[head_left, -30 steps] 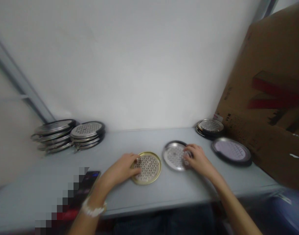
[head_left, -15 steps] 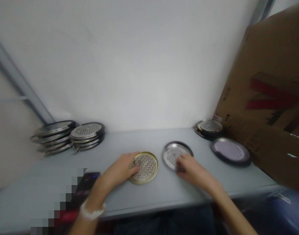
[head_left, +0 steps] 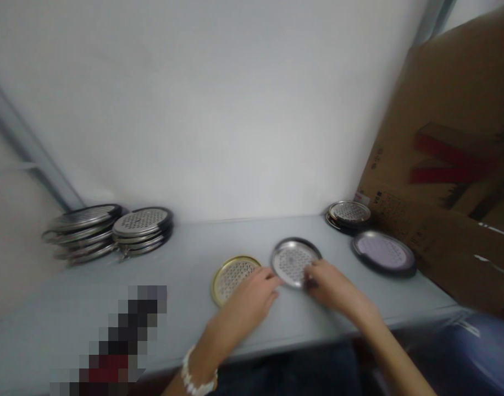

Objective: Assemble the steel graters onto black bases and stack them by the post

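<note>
A silver round grater (head_left: 292,258) with a dark far edge lies on the table. My right hand (head_left: 328,283) has its curled fingers and thumb on this grater's right front rim. My left hand (head_left: 254,297), a white beaded bracelet at its wrist, reaches across the gold-rimmed round grater (head_left: 229,280) and hides its right front part. Its fingers are stretched out and apart, their tips close to the silver grater's left front rim. Whether they touch it I cannot tell. Nothing shows in the left hand.
Two stacks of round graters, a left one (head_left: 84,220) and a nearer one (head_left: 142,223), stand at the back left. At the back right are a small grater stack (head_left: 348,213) and a dark-rimmed disc with a pale face (head_left: 383,252). A big cardboard box (head_left: 453,165) borders the right side.
My left hand has let go of the gold-rimmed grater and moved right, toward the silver one. My right hand stays at the silver grater's rim. The view has shifted slightly.
</note>
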`<action>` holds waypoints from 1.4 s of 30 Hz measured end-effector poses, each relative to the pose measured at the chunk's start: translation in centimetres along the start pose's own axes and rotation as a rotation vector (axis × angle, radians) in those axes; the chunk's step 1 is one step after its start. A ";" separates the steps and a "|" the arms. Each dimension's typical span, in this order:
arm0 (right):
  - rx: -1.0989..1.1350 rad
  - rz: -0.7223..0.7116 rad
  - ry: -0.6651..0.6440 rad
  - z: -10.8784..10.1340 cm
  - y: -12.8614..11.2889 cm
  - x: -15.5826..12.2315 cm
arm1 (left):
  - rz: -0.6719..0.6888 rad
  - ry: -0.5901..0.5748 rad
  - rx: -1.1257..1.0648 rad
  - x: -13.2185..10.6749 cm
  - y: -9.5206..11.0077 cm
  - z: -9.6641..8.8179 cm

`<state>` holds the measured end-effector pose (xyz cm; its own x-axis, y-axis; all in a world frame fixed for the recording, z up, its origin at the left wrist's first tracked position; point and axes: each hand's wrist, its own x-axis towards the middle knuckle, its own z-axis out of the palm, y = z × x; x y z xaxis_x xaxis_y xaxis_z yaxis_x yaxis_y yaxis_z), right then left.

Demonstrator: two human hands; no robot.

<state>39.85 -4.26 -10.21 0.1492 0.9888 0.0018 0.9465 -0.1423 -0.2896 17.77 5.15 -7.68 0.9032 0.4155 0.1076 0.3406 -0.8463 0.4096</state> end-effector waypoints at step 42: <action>0.230 -0.055 -0.024 0.5 2.0 1.1 | 0.025 -0.112 -0.023 2.0 1.5 3.0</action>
<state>41.79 -3.42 -11.23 0.0899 0.9960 0.0018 0.8624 -0.0769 -0.5004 20.89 3.69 -9.56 0.9353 0.3535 0.0165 0.3128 -0.8477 0.4284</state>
